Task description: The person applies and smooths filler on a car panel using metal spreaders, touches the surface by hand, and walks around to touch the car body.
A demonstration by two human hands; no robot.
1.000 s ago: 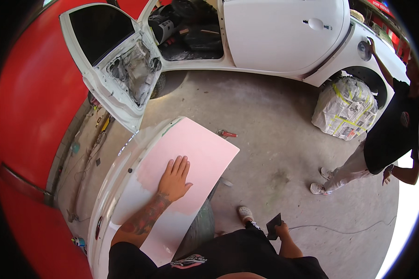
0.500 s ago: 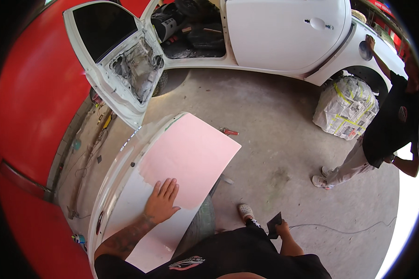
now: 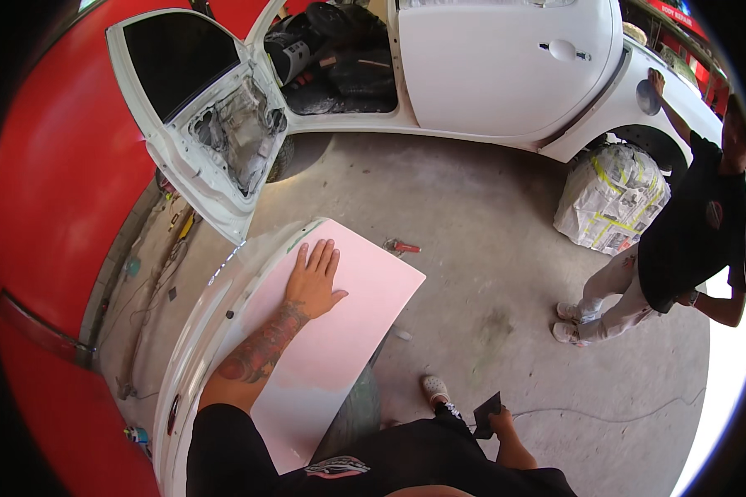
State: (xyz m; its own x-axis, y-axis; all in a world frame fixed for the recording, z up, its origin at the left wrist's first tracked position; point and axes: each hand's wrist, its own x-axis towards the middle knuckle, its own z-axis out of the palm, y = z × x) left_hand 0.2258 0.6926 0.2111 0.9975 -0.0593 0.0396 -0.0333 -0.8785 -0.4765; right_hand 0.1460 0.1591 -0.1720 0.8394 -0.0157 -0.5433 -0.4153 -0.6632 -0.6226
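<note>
My left hand point(image 3: 316, 277) lies flat on a car body panel point(image 3: 366, 277), palm down with fingers stretched out, near its far end. The panel's surface is mostly pink, fading to white towards me. Low at my right side, my right hand point(image 3: 501, 422) grips a thin, dark, square-cornered sheet point(image 3: 486, 414) by its edge, away from the panel. What the sheet is made of I cannot tell. Under the panel a rounded, grey-green support point(image 3: 358, 412) shows in part.
A white car point(image 3: 489, 74) stands beyond, its stripped door point(image 3: 232, 149) swung out. Paper wraps its wheel point(image 3: 613, 199). At right a co-worker point(image 3: 688, 232) touches the car's side. A red tool point(image 3: 404, 246) and a cable point(image 3: 605, 416) lie on the floor; a red wall point(image 3: 58, 182) is left.
My left hand has slid forward over the panel, from the border of the pink area to near the far edge. My right hand still holds the dark sheet in about the same place.
</note>
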